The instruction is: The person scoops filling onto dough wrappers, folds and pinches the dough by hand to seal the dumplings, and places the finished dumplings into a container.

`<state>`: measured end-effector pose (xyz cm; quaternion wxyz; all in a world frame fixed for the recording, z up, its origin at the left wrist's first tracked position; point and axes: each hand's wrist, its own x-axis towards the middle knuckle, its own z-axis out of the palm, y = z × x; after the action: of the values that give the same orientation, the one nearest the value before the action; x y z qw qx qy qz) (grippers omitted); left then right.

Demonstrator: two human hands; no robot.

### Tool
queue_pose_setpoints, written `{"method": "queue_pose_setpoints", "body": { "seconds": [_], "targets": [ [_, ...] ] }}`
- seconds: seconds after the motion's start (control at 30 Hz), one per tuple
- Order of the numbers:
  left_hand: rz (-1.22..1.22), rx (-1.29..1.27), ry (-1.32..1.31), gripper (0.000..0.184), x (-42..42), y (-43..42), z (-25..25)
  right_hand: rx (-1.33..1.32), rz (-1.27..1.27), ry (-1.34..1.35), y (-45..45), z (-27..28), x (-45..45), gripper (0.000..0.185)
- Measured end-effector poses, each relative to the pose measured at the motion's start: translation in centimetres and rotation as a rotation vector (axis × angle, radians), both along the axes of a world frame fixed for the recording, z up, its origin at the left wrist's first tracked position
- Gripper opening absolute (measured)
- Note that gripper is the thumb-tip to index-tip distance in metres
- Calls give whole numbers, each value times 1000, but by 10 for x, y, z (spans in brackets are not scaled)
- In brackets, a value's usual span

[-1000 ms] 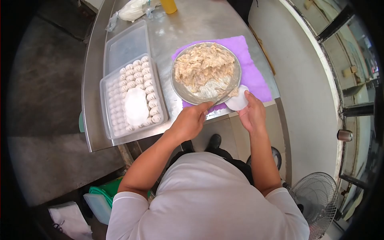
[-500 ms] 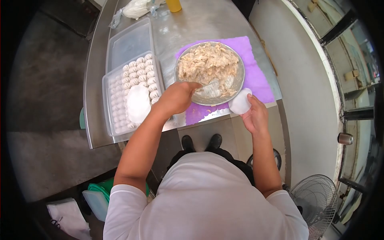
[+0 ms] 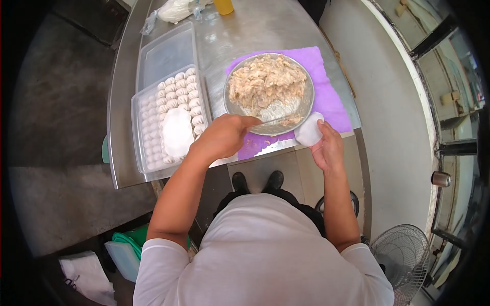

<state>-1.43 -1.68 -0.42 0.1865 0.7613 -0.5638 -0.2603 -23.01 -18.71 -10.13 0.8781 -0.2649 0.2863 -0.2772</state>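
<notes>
My left hand (image 3: 224,135) is closed round a thin metal utensil (image 3: 274,121) that reaches over the near side of a round metal bowl (image 3: 226,103). A small lump of pale filling (image 3: 292,121) sits at the utensil's far end and hides its shape. Most of the filling is heaped at the back of the bowl. At the bowl's right front edge my right hand (image 3: 328,149) pinches a round white dough wrapper (image 3: 308,133) between thumb and fingers. Near my left forearm, a stack of white wrappers (image 3: 177,133) lies on rows of pleated dumplings (image 3: 179,84) in a clear plastic box.
Under the bowl a purple cloth (image 3: 329,94) covers part of the steel table (image 3: 214,46). The box's second clear section (image 3: 166,53) is farther back. A white bag (image 3: 176,10) and a yellow cup (image 3: 223,6) stand at the far side. A fan (image 3: 403,260) is at lower right.
My left hand has drawn the utensil toward the bowl's near right side, and filling now shows on its end. My right hand still holds the wrapper, almost in the same place.
</notes>
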Motion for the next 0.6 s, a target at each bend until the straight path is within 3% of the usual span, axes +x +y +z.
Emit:
{"method": "queue_pose_setpoints", "body": {
  "seconds": [0.07,0.2,0.3,0.37,0.43,0.6],
  "targets": [
    [177,79,-110,37,-5,10,-1,10,17,-7,-1,0,-1,27],
    [185,179,-47,51,-40,10,-1,0,8,-21,0,3,5,29],
    [152,106,22,40,-52,1,-18,16,5,-5,0,10,9,31],
    [193,60,58,42,-48,-5,-21,-3,9,-3,-2,9,9,32],
    [250,172,41,48,-39,-13,-17,5,11,-4,-4,4,6,32],
    [63,107,-71,47,-21,-13,-6,25,1,40,-2,3,4,32]
  ]
}}
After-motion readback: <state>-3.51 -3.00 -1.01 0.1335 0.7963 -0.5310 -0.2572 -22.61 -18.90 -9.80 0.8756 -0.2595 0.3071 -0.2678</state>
